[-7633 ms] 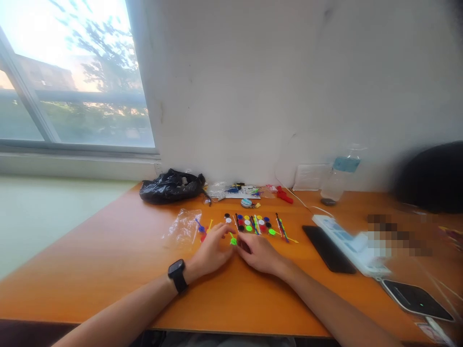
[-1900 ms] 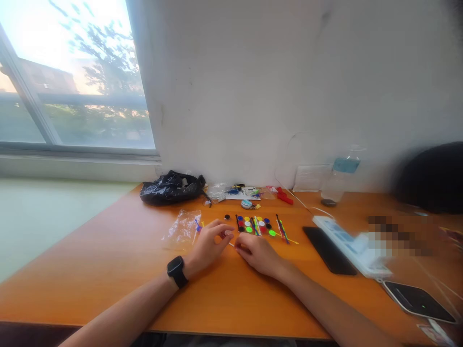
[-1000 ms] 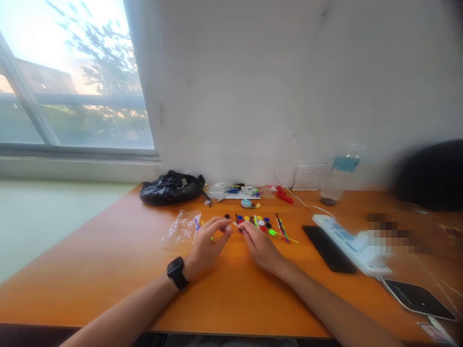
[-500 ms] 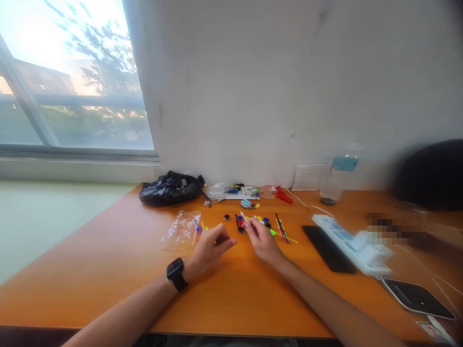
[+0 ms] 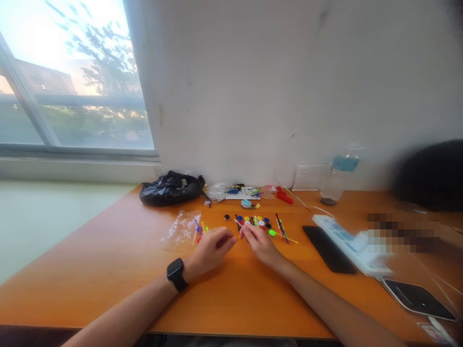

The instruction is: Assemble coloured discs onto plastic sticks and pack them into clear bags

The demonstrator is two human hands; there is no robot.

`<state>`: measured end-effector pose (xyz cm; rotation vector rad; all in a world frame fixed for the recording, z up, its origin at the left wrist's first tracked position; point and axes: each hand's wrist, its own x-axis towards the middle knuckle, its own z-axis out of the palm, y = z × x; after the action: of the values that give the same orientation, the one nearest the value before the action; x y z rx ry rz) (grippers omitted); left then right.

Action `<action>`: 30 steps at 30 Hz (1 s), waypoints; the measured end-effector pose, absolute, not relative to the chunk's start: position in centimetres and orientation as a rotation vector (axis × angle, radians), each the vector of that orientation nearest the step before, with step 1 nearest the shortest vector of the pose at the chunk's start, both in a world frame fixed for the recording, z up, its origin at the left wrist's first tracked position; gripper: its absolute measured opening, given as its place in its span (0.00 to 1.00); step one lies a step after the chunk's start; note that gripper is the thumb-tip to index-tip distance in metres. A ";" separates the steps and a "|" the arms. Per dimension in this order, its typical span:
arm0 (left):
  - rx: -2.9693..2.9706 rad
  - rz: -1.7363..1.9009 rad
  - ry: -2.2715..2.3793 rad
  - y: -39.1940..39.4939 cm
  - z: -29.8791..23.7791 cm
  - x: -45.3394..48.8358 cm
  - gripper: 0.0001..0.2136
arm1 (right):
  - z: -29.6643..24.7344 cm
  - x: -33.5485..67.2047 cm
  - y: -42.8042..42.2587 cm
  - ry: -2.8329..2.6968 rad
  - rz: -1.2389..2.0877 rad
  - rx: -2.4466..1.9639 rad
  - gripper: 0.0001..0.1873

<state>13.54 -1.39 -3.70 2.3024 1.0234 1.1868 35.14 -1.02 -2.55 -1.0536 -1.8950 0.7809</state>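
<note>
My left hand (image 5: 211, 248) rests on the orange table (image 5: 108, 260) with its fingers curled in; nothing shows inside them. A black watch (image 5: 176, 273) sits on that wrist. My right hand (image 5: 259, 242) lies just right of it, fingertips pinched on a small white stick piece (image 5: 239, 223). The piece is at the near edge of a row of small coloured discs and sticks (image 5: 261, 222). A few more coloured sticks (image 5: 199, 229) lie left of my left hand, beside a clear plastic bag (image 5: 182, 228).
A black plastic bag (image 5: 170, 189) and small packets with a red part (image 5: 284, 196) lie by the wall. A black phone (image 5: 327, 248), a white power strip (image 5: 347, 241), a water bottle (image 5: 338, 179) and another dark device (image 5: 415, 299) are on the right.
My hands met and joined a white disc to a stick. My right hand then carried the piece up to the row of coloured parts, while my left hand drew back and curled.
</note>
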 end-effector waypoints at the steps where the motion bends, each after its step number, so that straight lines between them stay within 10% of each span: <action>1: 2.303 1.178 1.022 -1.4 -3.7 13.6 0.12 | -2.5 35.1 -1.1 -1.894 0.790 -1.049 0.23; 30: 2.245 1.236 0.926 -1.6 -3.9 13.9 0.02 | -3.1 35.3 -0.6 -1.769 0.726 -1.120 0.17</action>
<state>13.85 -1.56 -3.90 2.2452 0.9260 1.2359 35.26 -0.59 -3.11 -1.1199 -1.7689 0.7262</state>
